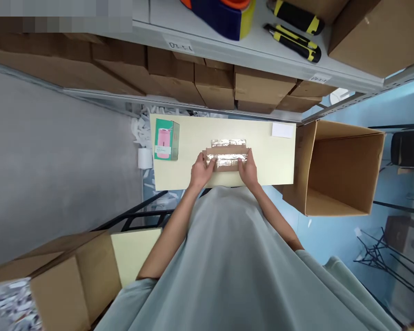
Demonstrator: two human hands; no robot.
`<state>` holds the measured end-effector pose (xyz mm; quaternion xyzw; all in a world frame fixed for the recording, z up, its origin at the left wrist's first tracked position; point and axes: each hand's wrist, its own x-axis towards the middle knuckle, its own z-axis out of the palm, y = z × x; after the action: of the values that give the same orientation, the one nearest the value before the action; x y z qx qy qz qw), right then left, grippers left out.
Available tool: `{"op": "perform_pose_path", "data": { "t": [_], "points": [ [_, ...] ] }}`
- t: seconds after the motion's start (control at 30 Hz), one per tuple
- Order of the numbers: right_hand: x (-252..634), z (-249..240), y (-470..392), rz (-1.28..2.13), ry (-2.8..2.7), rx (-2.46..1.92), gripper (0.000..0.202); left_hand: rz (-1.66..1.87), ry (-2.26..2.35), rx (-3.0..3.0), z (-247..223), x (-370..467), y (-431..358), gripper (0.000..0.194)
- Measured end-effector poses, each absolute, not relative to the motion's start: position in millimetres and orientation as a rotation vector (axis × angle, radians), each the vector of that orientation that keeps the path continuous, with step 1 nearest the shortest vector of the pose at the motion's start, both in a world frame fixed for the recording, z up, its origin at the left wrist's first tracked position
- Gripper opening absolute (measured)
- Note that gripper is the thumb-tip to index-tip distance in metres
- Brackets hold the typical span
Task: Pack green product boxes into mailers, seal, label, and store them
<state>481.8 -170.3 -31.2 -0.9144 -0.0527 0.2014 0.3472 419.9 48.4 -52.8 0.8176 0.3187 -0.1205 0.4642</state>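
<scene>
- Nearest, both hands are working over the desk [189, 133]: the left hand [202, 172] is gripping the left end of a small cardboard box [227, 151], thumb on its face, and the right hand [249, 173] is pinching the right end.
- The box is lying between them, mid-desk, near the front edge, shiny tape crossing it; whether it is resting on the desk is hard to tell.
- The step in hand seems to be steadying or pressing the taped box; the next move is probably calling for even pressure from both thumbs.
- A green box [163, 140] is standing or lying leftward, a white slip [282, 130] rightward.
- Beyond, two cutters [295, 43] are lying on the shelf [207, 41].
</scene>
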Motion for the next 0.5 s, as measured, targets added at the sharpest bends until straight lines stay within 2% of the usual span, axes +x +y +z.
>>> {"op": "perform_pose_path", "data": {
  "t": [0.07,0.23,0.3,0.4,0.5],
  "points": [
    [483.7,-39.7,-162.3,0.524,-0.089,-2.357,0.097,-0.347,0.788,1.987,-53.1,433.1,38.1,0.069],
    [497.0,-59.4,-160.2,0.597,0.074,-2.303,0.122,-0.383,0.934,1.913,-67.8,443.1,27.7,0.088],
    [499.6,-68.9,-167.0,0.601,0.075,-2.243,0.122,-0.362,0.928,1.906,-80.0,440.1,29.8,0.084],
    [503.0,-82.1,-179.2,0.607,0.036,-2.123,0.114,-0.303,0.855,1.904,-99.5,433.4,34.5,0.065],
    [507.3,-90.6,-188.7,0.674,0.074,-2.019,0.106,-0.242,0.81,1.853,-114.0,428.4,36.2,0.063]
  ]
}}
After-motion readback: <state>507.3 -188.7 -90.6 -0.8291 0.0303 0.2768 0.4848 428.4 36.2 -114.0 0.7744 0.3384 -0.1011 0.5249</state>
